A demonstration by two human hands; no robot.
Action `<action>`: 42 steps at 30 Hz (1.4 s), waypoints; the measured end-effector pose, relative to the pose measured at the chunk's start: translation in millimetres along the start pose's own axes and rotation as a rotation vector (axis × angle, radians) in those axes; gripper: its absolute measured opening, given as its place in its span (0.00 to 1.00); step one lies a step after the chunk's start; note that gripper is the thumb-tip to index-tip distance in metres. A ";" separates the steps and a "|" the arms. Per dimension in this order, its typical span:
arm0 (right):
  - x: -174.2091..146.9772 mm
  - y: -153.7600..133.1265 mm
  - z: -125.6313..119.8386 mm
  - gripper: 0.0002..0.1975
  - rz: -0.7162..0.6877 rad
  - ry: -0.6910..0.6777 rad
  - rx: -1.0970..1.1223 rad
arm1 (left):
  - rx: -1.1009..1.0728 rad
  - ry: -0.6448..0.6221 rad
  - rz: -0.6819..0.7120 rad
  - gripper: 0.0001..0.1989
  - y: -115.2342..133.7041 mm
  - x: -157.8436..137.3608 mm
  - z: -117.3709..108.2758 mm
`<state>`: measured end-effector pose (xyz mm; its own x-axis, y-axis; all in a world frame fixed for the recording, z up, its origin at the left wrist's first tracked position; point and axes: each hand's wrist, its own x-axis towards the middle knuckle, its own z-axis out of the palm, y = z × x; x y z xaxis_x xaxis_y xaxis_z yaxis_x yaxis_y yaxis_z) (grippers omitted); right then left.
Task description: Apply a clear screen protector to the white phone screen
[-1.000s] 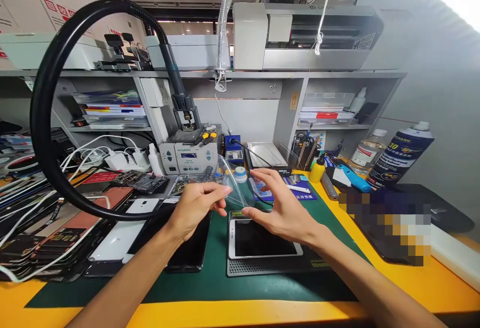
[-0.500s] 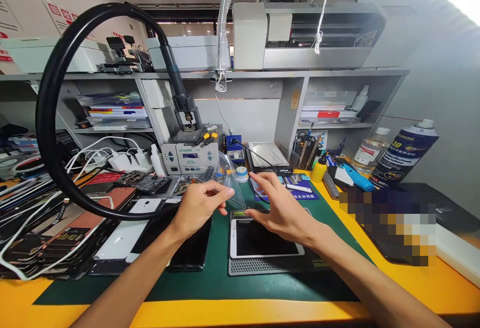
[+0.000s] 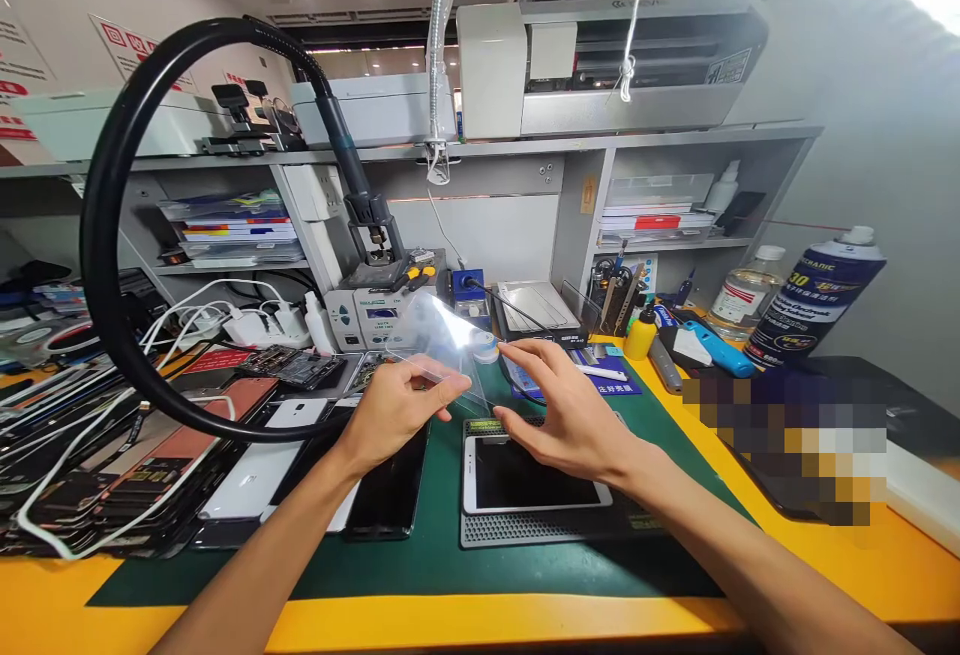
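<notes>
A clear plastic film (image 3: 451,337), with light glaring off it, is pinched between the thumb and fingers of my left hand (image 3: 405,405). My right hand (image 3: 559,410) is at the film's right side with thumb and fingers apart; whether its fingertips touch the film's edge I cannot tell. Below that hand, a white-framed tablet with a dark screen (image 3: 536,475) lies face up on a grey perforated pad (image 3: 517,532). Left of the pad, near my left wrist, is a black phone (image 3: 390,485).
A black hose (image 3: 94,235) loops at the left above stacked phone parts (image 3: 161,455). Behind my hands stand a grey rework station (image 3: 379,315) and a blue-lidded tub (image 3: 484,347). A spray can (image 3: 814,300) and a clear bottle (image 3: 746,290) stand right.
The film has tilted, so bright light now reflects off it. My left hand still pinches it; both hands have barely moved, and the view has shifted slightly.
</notes>
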<state>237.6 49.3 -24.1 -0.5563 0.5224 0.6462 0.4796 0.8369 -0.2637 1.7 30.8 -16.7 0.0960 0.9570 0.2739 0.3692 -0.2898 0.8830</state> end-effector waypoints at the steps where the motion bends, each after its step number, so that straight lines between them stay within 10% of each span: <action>1: 0.4 0.0 0.0 0.32 0.000 0.014 -0.001 | -0.015 -0.010 0.000 0.18 -0.2 -0.5 -1.0; 18: 2.3 2.7 0.0 0.25 0.064 0.127 -0.022 | -0.443 0.033 -0.159 0.42 -5.8 7.2 -13.8; 42: 0.8 7.9 1.4 0.24 0.079 0.125 -0.042 | -0.051 0.292 -0.203 0.15 -23.0 17.3 -48.3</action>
<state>240.0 56.5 -26.6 -0.4285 0.5596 0.7094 0.5476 0.7853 -0.2887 -49.7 53.3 -13.8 -0.2450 0.9523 0.1820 0.3066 -0.1020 0.9464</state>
